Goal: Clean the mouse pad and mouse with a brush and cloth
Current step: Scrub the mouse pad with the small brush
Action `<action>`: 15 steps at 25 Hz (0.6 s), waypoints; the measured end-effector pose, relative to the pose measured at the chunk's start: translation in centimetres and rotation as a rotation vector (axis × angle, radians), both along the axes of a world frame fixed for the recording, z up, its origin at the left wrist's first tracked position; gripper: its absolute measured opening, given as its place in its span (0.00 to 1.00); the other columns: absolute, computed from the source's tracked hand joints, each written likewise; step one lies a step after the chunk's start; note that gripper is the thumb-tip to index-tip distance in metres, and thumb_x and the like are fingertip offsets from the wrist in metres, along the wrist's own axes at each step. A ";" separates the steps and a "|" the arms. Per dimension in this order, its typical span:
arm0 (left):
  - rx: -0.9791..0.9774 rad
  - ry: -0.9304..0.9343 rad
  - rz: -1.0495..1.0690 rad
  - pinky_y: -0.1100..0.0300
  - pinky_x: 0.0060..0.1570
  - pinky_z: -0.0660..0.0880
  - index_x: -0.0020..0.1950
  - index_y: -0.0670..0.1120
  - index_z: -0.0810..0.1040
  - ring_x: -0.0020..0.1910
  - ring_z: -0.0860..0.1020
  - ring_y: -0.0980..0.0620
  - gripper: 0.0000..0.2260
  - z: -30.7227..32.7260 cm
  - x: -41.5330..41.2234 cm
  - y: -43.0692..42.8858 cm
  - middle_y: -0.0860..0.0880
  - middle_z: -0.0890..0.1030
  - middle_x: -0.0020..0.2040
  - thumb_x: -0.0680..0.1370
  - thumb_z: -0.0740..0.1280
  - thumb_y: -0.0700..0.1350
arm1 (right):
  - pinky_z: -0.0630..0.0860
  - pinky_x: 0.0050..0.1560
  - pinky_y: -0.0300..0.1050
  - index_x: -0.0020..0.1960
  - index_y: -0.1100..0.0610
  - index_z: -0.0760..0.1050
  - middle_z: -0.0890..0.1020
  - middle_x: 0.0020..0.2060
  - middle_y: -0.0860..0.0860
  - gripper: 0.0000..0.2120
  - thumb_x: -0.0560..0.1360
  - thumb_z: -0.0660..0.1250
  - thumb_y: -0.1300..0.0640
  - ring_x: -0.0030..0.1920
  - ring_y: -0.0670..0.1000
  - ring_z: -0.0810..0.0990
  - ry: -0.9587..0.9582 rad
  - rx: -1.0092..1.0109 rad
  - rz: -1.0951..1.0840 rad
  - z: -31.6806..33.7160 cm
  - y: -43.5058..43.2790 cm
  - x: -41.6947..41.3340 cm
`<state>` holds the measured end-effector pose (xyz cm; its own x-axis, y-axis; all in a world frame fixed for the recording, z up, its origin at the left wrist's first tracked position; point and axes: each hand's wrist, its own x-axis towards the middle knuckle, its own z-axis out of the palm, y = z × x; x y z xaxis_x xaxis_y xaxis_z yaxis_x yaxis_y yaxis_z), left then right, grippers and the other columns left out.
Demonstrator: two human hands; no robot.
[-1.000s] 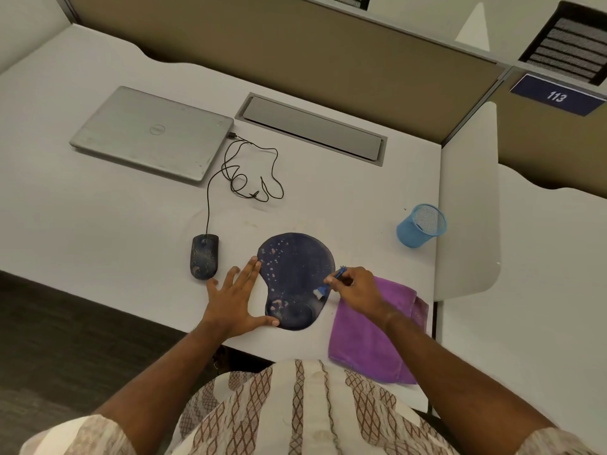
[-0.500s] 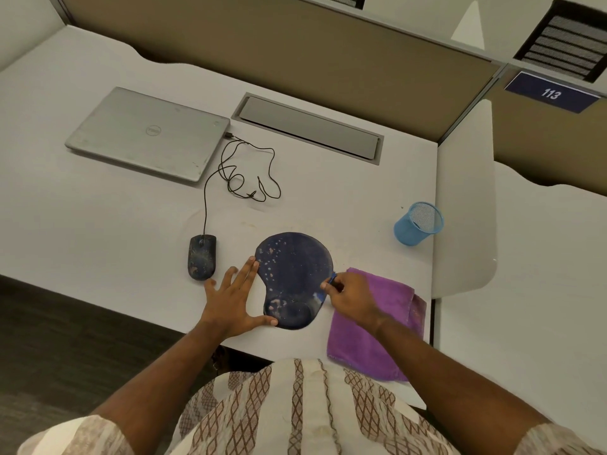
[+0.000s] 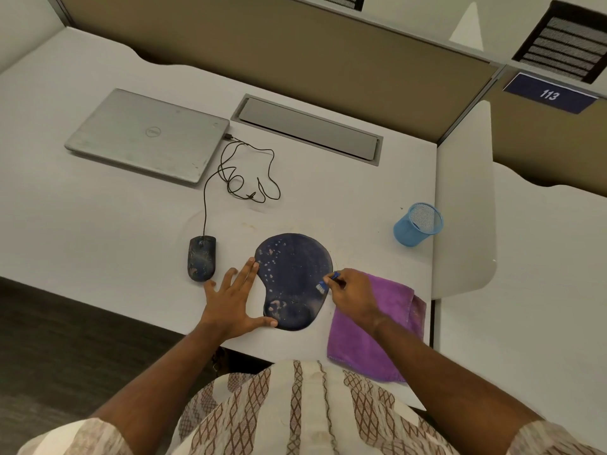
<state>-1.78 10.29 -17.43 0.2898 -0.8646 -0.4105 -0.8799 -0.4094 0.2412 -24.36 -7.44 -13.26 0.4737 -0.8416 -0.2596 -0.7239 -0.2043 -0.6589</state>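
Observation:
A dark blue mouse pad (image 3: 292,277) with pale specks and a wrist bump lies near the desk's front edge. My left hand (image 3: 235,300) lies flat with spread fingers, its fingertips and thumb touching the pad's left rim. My right hand (image 3: 353,293) pinches a small blue brush (image 3: 325,283) whose white bristles touch the pad's right edge. A speckled dark wired mouse (image 3: 201,257) sits left of the pad, apart from both hands. A purple cloth (image 3: 377,326) lies to the right, partly under my right wrist.
A closed silver laptop (image 3: 147,136) lies at the back left, with the mouse cable (image 3: 243,178) coiled beside it. A blue mesh cup (image 3: 417,224) stands at the right by a white divider (image 3: 464,198). A grey cable tray (image 3: 308,129) sits at the back.
My right hand has made small strokes with the brush along the pad's right edge, drawing in and coming back out. My left hand has stayed on the pad's left rim.

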 end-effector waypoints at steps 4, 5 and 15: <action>-0.004 0.002 0.004 0.31 0.72 0.52 0.78 0.56 0.29 0.81 0.46 0.45 0.59 0.1 0.0 0.1 0.57 0.32 0.79 0.60 0.49 0.86 | 0.74 0.32 0.38 0.38 0.56 0.79 0.80 0.31 0.48 0.12 0.78 0.68 0.52 0.31 0.46 0.77 0.074 0.132 0.231 -0.3 1.4 -0.5; -0.005 -0.002 0.003 0.31 0.72 0.52 0.78 0.56 0.29 0.81 0.45 0.45 0.59 0.1 0.0 0.0 0.57 0.32 0.79 0.59 0.49 0.86 | 0.76 0.35 0.41 0.40 0.57 0.81 0.82 0.33 0.49 0.11 0.78 0.68 0.51 0.33 0.47 0.79 0.067 0.141 0.261 -0.2 1.5 -0.5; -0.006 0.001 0.010 0.32 0.72 0.52 0.77 0.57 0.28 0.81 0.45 0.45 0.59 -0.1 0.0 0.0 0.58 0.31 0.79 0.59 0.49 0.87 | 0.75 0.36 0.45 0.39 0.58 0.79 0.79 0.31 0.48 0.12 0.77 0.66 0.53 0.32 0.48 0.77 0.239 0.079 0.476 1.3 -1.6 0.5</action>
